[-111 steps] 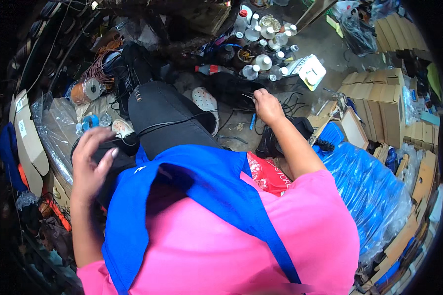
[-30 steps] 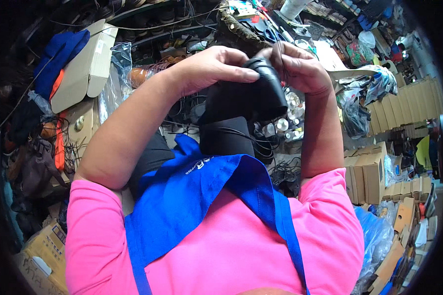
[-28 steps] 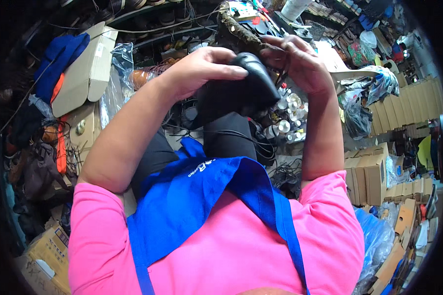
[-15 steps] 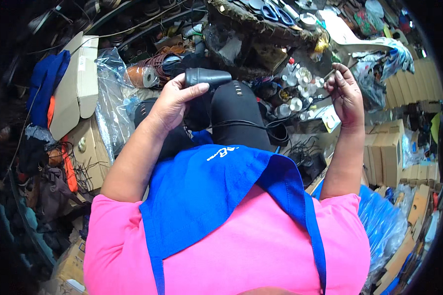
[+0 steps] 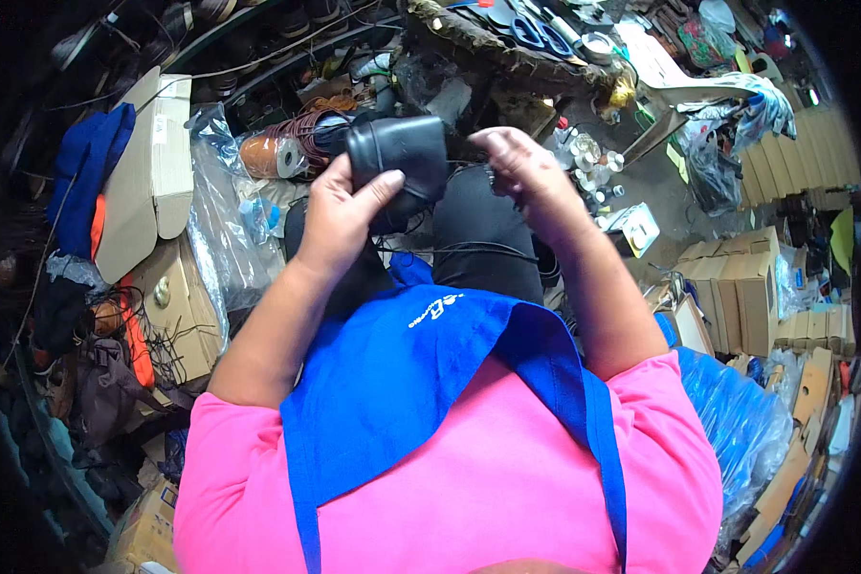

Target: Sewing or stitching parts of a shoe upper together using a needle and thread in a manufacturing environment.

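Observation:
My left hand grips a black leather shoe above my knees, thumb on the near side and fingers behind it. A curved seam shows on the leather; the lower part of the shoe merges with dark things below. My right hand is just right of the shoe, apart from it, with its fingers drawn together and partly blurred. Whatever those fingers pinch is too small or smeared to make out. A black cord runs across my dark trouser leg, and a blue apron covers my lap.
Ahead stands a rough-edged work surface with scissors on it. Small bottles cluster right of my knees. On the left are a spool, clear plastic and cardboard. Boxes stand at the right.
My right hand has swung in from the far right to beside the shoe. The left hand has turned the shoe, so that more of its broad leather side shows.

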